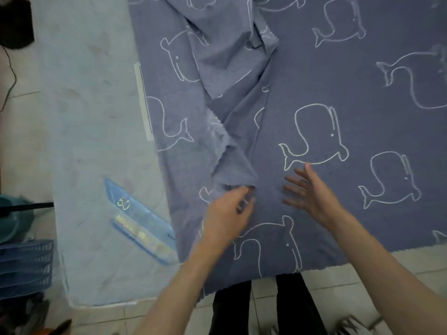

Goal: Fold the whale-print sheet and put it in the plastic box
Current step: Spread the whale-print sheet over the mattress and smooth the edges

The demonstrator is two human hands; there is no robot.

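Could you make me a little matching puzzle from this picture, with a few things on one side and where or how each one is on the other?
Things:
1. left hand
2. right hand
3. whale-print sheet
4. blue plastic basket

States or places:
A. spread out, bunched ridge down its middle
B. fingers spread, open above the fabric
C. at the far left edge, on the floor
D. fingers closing on the bunched fabric

Pairs: 1-D, 2-B, 3-A, 4-C

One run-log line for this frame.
stage: folding not begun | blue-grey whale-print sheet: spread, bunched at middle | left hand: pinching bunched fold | right hand: open, over sheet
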